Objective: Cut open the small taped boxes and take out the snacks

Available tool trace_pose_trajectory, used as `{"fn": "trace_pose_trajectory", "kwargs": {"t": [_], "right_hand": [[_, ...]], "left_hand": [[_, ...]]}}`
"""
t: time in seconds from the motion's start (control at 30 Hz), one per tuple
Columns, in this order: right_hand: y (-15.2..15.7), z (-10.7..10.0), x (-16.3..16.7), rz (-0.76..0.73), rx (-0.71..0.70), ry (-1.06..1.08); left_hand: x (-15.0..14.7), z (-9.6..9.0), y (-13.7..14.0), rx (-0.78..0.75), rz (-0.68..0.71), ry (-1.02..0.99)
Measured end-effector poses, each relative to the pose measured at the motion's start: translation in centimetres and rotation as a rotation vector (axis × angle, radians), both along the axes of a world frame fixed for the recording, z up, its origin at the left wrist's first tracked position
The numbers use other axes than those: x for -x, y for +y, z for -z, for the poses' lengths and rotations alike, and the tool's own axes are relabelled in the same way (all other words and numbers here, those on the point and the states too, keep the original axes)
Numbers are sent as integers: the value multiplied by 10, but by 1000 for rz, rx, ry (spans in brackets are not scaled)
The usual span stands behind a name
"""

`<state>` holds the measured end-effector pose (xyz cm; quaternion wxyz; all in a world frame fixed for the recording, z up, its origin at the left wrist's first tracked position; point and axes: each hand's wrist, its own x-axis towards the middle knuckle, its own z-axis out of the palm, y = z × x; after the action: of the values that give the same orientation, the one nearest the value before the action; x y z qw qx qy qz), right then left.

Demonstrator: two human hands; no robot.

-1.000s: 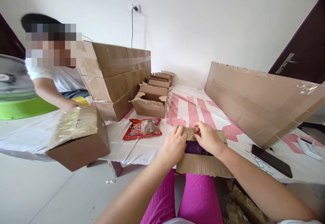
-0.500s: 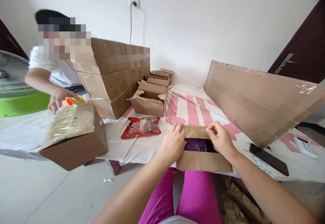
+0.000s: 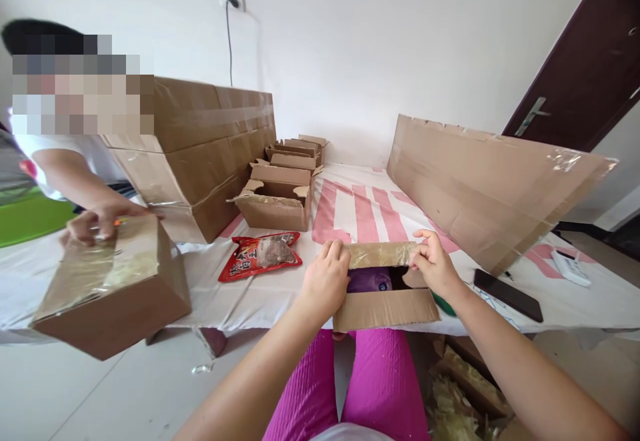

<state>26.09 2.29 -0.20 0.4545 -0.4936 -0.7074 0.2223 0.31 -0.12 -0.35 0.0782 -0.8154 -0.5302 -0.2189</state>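
Note:
A small cardboard box (image 3: pixel 387 309) lies in front of me at the table's near edge, its top flaps apart. Inside shows a purple item (image 3: pixel 369 280) with a small round dark mark; its kind is unclear. My left hand (image 3: pixel 327 273) is closed on the box's left side, thumb hidden. With fingers pinched, my right hand (image 3: pixel 435 262) holds the right end of the far flap (image 3: pixel 380 254), which has shiny tape along it. Something green (image 3: pixel 444 304) peeks out beside the box, under my right wrist. To the left lies a red food packet (image 3: pixel 261 256).
Stacked big cartons (image 3: pixel 215 148) and open small boxes (image 3: pixel 275 204) stand at left. A co-worker's hand (image 3: pixel 97 221) rests on a taped box (image 3: pixel 120 294). A large cardboard sheet (image 3: pixel 480 188) leans at right, near a phone (image 3: pixel 507 294) and a white device (image 3: pixel 570 268).
My view has shifted to the right. My right fingers have changed their pose at the flap's end. The green thing now shows. The co-worker's hand has moved onto the taped box.

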Motion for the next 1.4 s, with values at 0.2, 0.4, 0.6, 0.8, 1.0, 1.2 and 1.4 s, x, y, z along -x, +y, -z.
{"fn": "trace_pose_trajectory", "kwargs": {"t": [0.2, 0.4, 0.6, 0.8, 1.0, 1.2, 1.4], "right_hand": [[7, -11, -10, 135, -23, -282], [13, -15, -6, 65, 7, -506], [14, -30, 2, -29, -14, -646], [15, -30, 0, -29, -86, -615], [1, -24, -3, -62, -154, -539], [-9, -19, 12, -44, -235, -644], [-6, -12, 24, -19, -273, -718]], "left_hand": [[-1, 0, -3, -9, 5, 30], [-1, 2, -1, -17, 2, 20], [0, 1, -1, 6, 17, 4], [2, 1, 0, 30, 11, 12], [3, 0, 4, 50, 16, -23], [3, -1, 9, 55, 32, -86], [3, 0, 7, 69, 28, -64]]}}
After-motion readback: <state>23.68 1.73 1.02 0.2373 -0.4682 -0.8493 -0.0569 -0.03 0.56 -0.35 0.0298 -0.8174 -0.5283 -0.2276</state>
